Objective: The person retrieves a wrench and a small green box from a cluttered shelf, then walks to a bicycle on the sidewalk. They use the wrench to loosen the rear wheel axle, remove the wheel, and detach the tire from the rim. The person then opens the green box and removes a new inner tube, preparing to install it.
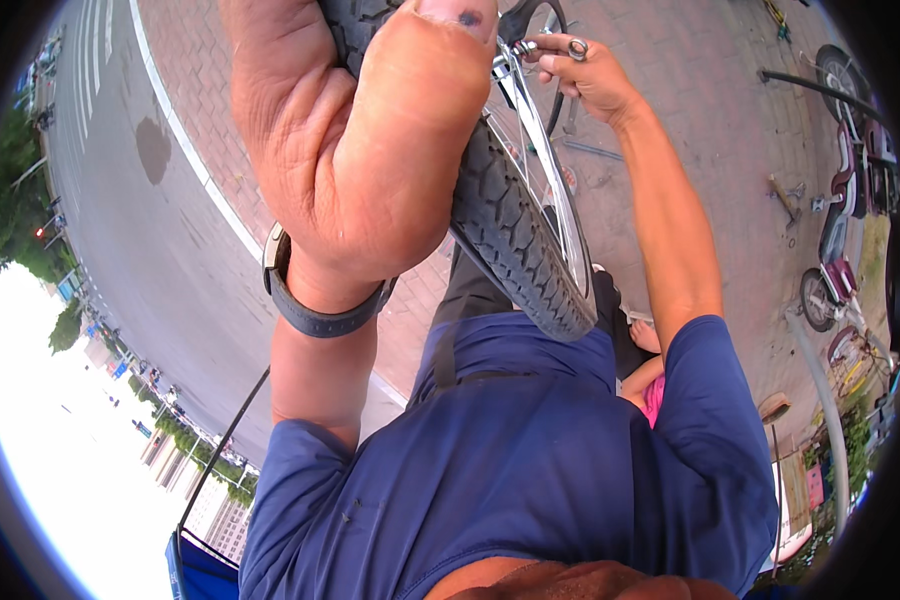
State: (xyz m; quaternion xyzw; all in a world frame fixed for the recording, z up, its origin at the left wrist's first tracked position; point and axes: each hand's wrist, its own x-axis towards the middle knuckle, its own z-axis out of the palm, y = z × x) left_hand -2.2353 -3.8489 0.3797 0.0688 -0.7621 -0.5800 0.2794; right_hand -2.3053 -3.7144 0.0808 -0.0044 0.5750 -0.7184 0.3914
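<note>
Wheel (518, 232): centre, before you. Your right hand (592, 82), far side, grips 1 wrench (577, 48) by the axle (523, 48); left hand (370, 160) overlaps the wheel, grip hidden. Axle work looks unfinished; portion done unclear.

Outdoor city roadside, seemingly an open-air bicycle repair spot: a bicycle wheel (515, 230) above brick-like sidewalk paving (690, 180), loose tools (786, 200) lying on it, a maroon two-wheeler (840, 275) on the right; on the left, a grey road (180, 230) with white stripes (96, 45), green trees (15, 190), distant buildings (220, 525).
</note>
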